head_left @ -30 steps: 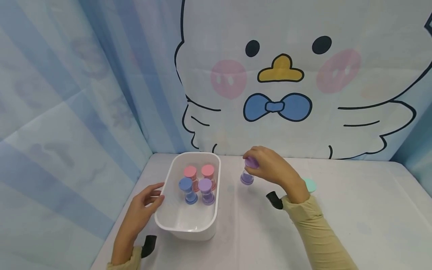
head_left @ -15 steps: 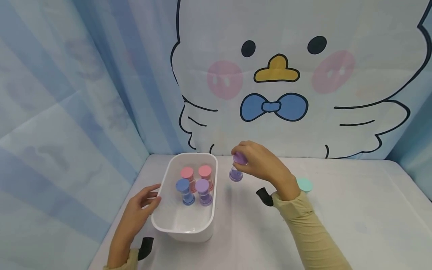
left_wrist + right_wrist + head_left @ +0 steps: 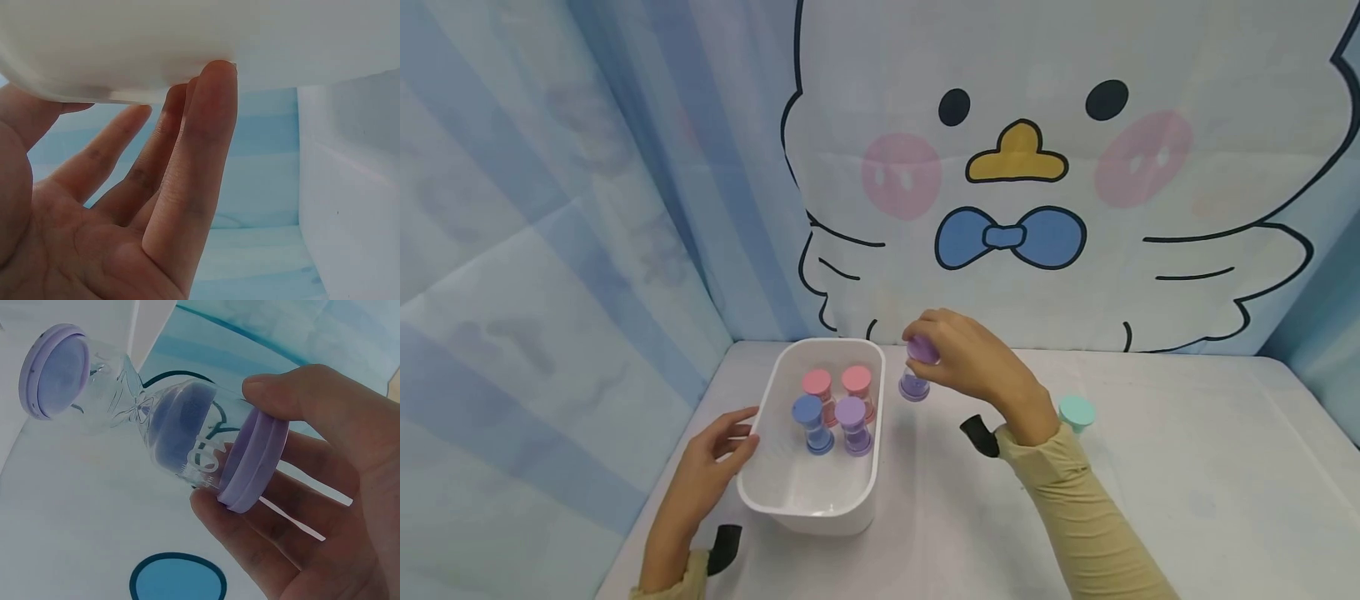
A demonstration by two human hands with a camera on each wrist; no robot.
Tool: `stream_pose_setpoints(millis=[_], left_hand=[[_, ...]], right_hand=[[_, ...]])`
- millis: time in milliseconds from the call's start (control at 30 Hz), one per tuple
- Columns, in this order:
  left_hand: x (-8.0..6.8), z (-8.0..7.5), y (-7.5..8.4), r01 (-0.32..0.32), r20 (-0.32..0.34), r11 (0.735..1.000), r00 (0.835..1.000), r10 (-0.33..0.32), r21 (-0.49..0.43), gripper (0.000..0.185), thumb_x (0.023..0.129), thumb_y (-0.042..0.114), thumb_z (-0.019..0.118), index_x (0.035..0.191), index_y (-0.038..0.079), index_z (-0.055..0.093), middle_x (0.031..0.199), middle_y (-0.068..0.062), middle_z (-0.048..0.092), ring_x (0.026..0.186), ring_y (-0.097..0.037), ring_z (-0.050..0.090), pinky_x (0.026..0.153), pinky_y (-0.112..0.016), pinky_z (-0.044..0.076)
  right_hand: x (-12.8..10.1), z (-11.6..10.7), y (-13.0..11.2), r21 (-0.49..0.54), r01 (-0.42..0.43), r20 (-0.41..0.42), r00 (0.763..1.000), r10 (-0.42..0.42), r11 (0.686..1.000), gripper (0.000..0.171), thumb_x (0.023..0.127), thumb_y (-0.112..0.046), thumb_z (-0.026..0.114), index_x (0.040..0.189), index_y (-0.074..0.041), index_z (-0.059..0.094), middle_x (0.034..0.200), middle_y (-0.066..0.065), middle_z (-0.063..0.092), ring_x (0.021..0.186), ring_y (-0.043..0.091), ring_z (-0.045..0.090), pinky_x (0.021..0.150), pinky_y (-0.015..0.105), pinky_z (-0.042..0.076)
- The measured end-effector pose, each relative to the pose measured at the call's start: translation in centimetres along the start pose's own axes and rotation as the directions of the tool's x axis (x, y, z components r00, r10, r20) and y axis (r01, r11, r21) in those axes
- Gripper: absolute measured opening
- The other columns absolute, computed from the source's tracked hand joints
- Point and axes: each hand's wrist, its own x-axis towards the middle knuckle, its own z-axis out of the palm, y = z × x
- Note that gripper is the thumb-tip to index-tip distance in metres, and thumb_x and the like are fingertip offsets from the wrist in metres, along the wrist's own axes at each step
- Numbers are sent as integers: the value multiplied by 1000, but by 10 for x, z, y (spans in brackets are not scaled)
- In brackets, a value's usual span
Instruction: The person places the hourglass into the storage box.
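Nearest, the left hand [image 3: 711, 462] lies w/ fingers straight and relaxed, a bit apart, tips pressed flat on the outer left wall of the white bin [image 3: 811, 500]; the wrist view shows those fingers [image 3: 200, 156] touching the bin's underside edge, gripping nothing. Inside the bin stand 4 sand timers upright: blue [image 3: 811, 423] and purple [image 3: 852, 424] in front, 2 pink ones [image 3: 838, 388] behind, close together. Just past the bin's right rim, the right hand [image 3: 977, 367] holds a 5th timer, the purple sand timer [image 3: 916, 371], off the table, approx upright, slightly tilted; fingertips and thumb are pinched round its top cap [image 3: 253, 459], sand sitting in the bulb nearest the hand. Looks light and stiff, probably clear plastic or glass w/ a thin neck, so likely fragile at the waist; smooth bulbs could slip, so the caps seem the safe spot to hold. Farther right, a mint-green timer [image 3: 1077, 413] stands on the table, well apart. Behind it all hangs a cartoon bird backdrop [image 3: 1015, 167].
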Motion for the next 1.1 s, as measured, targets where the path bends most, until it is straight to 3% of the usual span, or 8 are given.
stream_pose_setpoints(millis=[600, 1100], left_hand=[[2, -2, 1, -21, 9, 1000, 1000, 21, -15, 46, 99, 25, 62, 142, 11, 52, 133, -19, 60, 118, -36, 60, 93, -45, 56], [2, -2, 1, -25, 7, 1000, 1000, 25, -6, 45, 99, 25, 62, 142, 12, 53, 132, -19, 60, 118, -36, 61, 94, -46, 55]], right_hand=[[13, -5, -23, -12, 45, -29, 999, -46, 999, 30, 85, -19, 77, 113, -8, 72, 108, 6, 68, 98, 20, 64, 80, 33, 59], [25, 0, -44, 2, 154, -14, 988, -154, 988, 24, 86, -17, 74, 109, -9, 72, 103, 3, 66, 94, 16, 60, 79, 28, 58]])
